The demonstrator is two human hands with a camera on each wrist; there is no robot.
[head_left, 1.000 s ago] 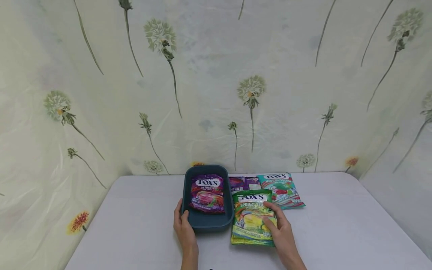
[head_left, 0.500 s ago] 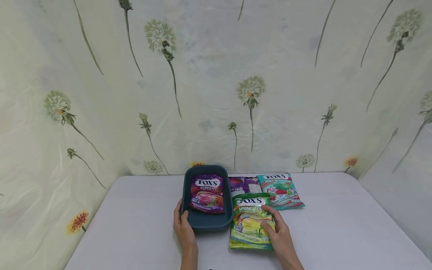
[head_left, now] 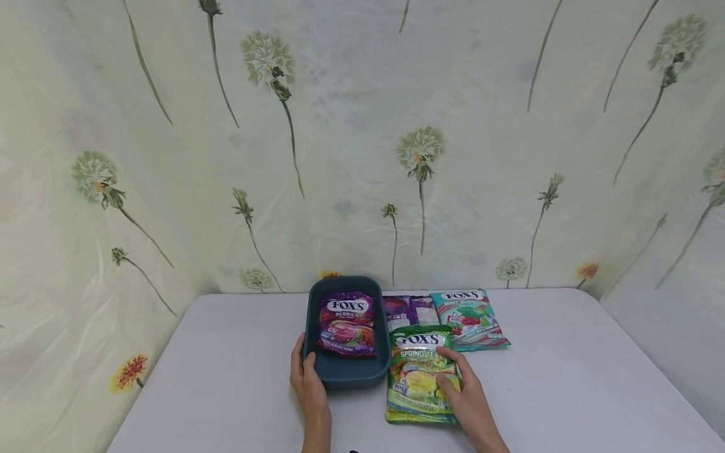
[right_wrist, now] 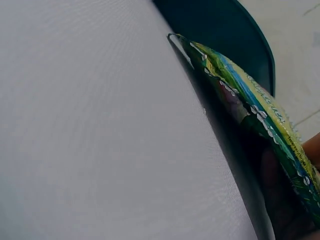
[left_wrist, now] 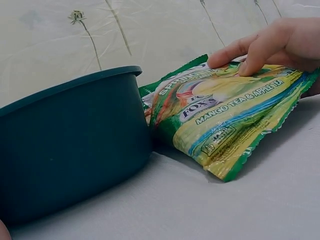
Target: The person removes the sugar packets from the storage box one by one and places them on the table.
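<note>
A dark teal plastic tub [head_left: 351, 372] stands on the table, with a purple FOX'S Berries candy bag [head_left: 347, 324] lying face up inside. My left hand [head_left: 310, 384] grips the tub's left side near the front corner, thumb at the rim. My right hand [head_left: 466, 391] holds a green and yellow FOX'S Spring Tea candy bag [head_left: 420, 377] by its right side, with index finger and thumb over the front and other fingers underneath. This bag is just right of the tub; in the left wrist view the candy bag [left_wrist: 215, 110] tilts, its right side raised and its lower corner close over the tabletop.
Behind the Spring Tea bag lies a purple packet [head_left: 409, 308], partly covered. A turquoise FOX'S Mint Blossom bag [head_left: 470, 319] lies to its right near the back edge. White cloth covers the table [head_left: 578, 377]; a flowered sheet [head_left: 351, 157] hangs behind it.
My right hand has drawn the Spring Tea bag slightly toward me, uncovering a little more of the purple packet. The left hand and tub have stayed in place.
</note>
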